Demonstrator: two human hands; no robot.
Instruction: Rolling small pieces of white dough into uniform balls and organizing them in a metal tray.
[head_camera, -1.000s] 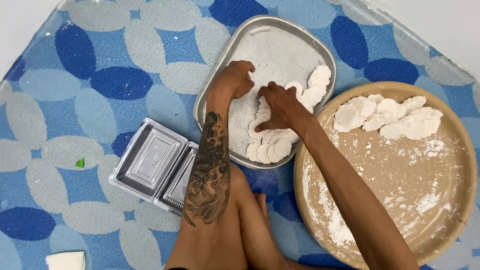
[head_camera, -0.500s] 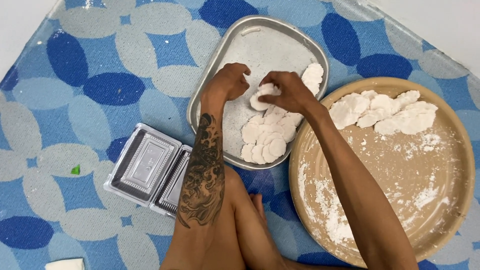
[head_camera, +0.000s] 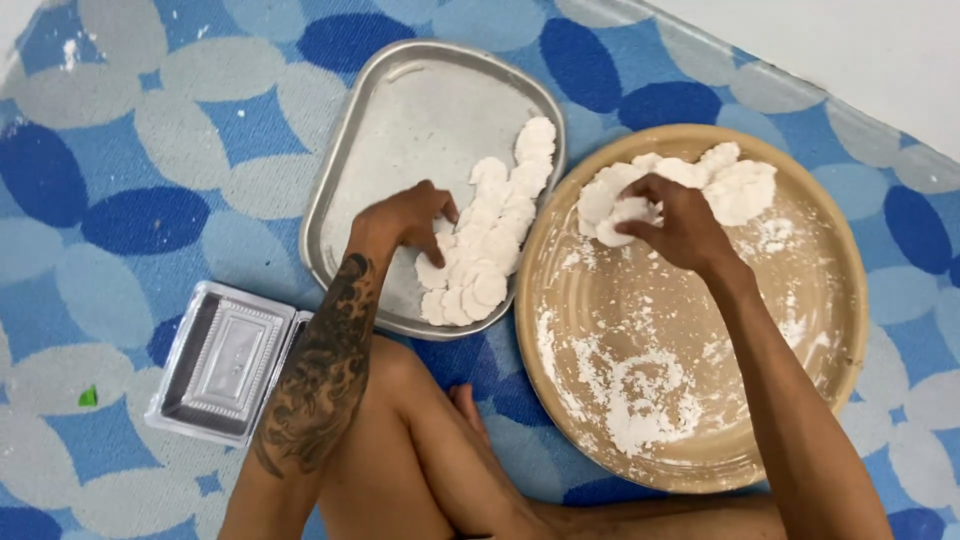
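Note:
My left hand (head_camera: 405, 218) rests inside the metal tray (head_camera: 400, 110), its fingertips touching the row of flat white dough discs (head_camera: 490, 240) laid along the tray's right side. My right hand (head_camera: 675, 222) is over the far part of the round tan wooden platter (head_camera: 800, 400), fingers closed around a white dough piece (head_camera: 618, 215) at the edge of the heap of dough pieces (head_camera: 720, 180). Loose flour (head_camera: 640, 400) is scattered across the platter's floor.
A clear plastic clamshell box (head_camera: 225, 362) lies open beside my left forearm. Everything sits on a blue and grey patterned mat (head_camera: 130, 170). My bare legs (head_camera: 430, 450) are folded at the bottom, below the tray. A white floor (head_camera: 860, 60) shows at the top right.
My right hand has left the metal tray and moved right to the dough heap on the wooden platter. My left hand stays on the discs in the tray.

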